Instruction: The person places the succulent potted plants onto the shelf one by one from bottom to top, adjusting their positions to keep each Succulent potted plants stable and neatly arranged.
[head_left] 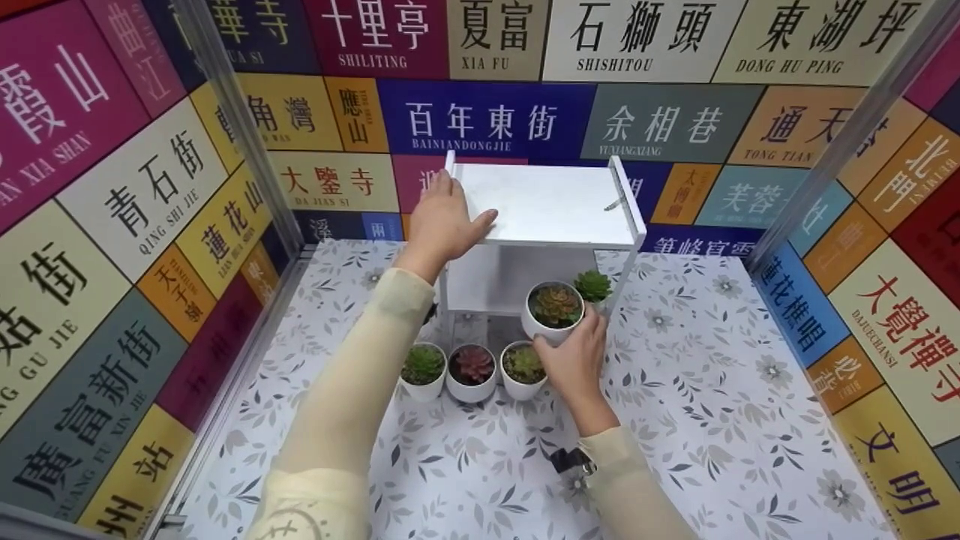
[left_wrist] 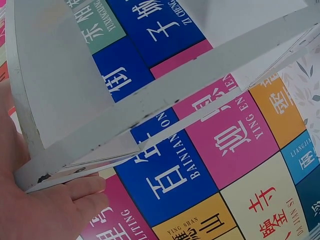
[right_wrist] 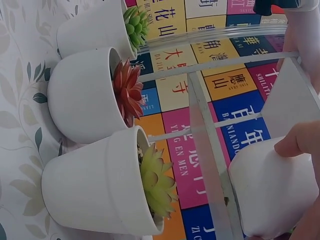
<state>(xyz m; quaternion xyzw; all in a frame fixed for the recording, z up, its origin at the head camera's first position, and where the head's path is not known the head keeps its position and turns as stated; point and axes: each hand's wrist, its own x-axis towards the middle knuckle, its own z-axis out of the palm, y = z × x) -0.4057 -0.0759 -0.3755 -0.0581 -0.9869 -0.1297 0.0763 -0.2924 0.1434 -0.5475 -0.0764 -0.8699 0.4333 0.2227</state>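
A white two-tier shelf (head_left: pixel 544 202) stands on the table, seen from above in the head view. My left hand (head_left: pixel 444 225) grips its upper left side; in the left wrist view this hand (left_wrist: pixel 60 210) has its fingers around the shelf's edge (left_wrist: pixel 150 102). My right hand (head_left: pixel 579 358) holds a white potted succulent (head_left: pixel 553 309) with reddish-green leaves at the front of the lower tier. In the right wrist view, thumb and fingers are on the white pot (right_wrist: pixel 275 187), and its plant is hidden there. Just behind it shows another green succulent (head_left: pixel 593 286).
Three white-potted succulents stand in a row before the shelf: a green one (head_left: pixel 423 364), a dark red one (head_left: pixel 472 364) and a yellow-green one (head_left: pixel 523 363). Something dark (head_left: pixel 430 313) is partly hidden behind my left forearm. Sign-printed walls (head_left: pixel 480 120) enclose the leaf-patterned table (head_left: pixel 712 405).
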